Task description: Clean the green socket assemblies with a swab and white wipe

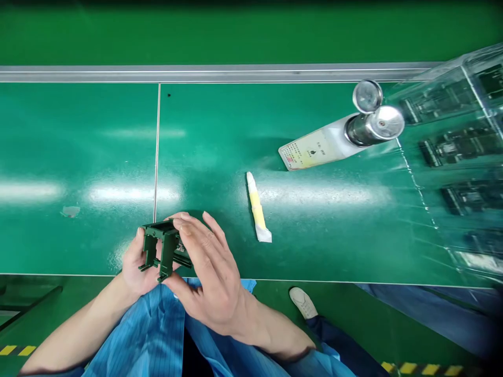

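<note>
Near the table's front edge, both my hands hold a dark green plastic housing (165, 246), an open bracket-like frame with side walls and rails along its bottom. My left hand (135, 269) supports it from the left and behind, thumb on its left side; some of those fingers are hidden behind the part. My right hand (216, 283) is around its right end, with fingertips on the upper edge and the thumb at the lower edge. Something small and metallic shows inside, partly covered by my right fingers. To the right lies a slim white stick with a yellow middle (257, 209).
A whitish bottle (318, 149) with a metal pump top (387, 123) and raised lid (367, 96) stands behind on the green table (212, 141). Clear plastic trays (469, 78) with several dark parts line the right. A white shoe (302, 302) shows below the edge.
</note>
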`<act>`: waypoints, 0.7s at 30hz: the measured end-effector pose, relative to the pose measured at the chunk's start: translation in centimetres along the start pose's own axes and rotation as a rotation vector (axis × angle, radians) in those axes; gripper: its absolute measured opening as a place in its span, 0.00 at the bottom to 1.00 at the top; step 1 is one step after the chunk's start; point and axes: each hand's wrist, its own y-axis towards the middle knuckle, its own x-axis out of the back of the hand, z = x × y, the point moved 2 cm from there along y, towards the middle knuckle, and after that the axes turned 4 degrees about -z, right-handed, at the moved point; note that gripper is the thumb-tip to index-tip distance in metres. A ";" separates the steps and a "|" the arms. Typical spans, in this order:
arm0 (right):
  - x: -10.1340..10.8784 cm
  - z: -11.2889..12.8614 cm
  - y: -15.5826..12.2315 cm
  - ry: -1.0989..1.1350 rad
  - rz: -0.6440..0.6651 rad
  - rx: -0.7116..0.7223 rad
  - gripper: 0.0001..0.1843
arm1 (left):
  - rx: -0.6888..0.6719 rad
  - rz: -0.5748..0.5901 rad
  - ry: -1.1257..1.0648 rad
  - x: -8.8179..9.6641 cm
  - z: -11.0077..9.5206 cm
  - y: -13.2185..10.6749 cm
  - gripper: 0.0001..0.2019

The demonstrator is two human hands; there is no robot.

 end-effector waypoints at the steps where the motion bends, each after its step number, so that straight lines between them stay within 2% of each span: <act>1: 0.2 -0.1 0.0 -0.010 -0.002 -0.002 0.30 | 0.011 -0.010 -0.004 0.0 0.0 -0.1 0.34; 4: 0.7 -0.5 -0.1 -0.038 0.007 -0.029 0.29 | 0.010 -0.008 0.024 0.4 -0.3 -0.6 0.28; 7: 1.1 -0.7 -0.2 -0.040 0.037 -0.052 0.30 | -0.145 0.002 0.141 1.0 -0.8 -1.3 0.22; 11: 1.1 -0.7 -0.3 -0.030 0.072 -0.047 0.32 | -0.362 -0.015 0.476 0.9 -1.4 -2.0 0.19; 14: 1.1 -0.6 -0.5 -0.004 0.087 -0.062 0.34 | -0.481 -0.086 0.730 0.4 -2.1 -2.2 0.17; 18: 1.2 -0.9 -1.1 0.153 0.098 -0.222 0.35 | -0.615 -0.167 0.937 -0.1 -3.0 -2.2 0.12; 21: 1.3 -1.6 -1.3 0.336 0.122 -0.382 0.37 | -0.634 -0.159 0.890 0.3 -3.3 -2.4 0.11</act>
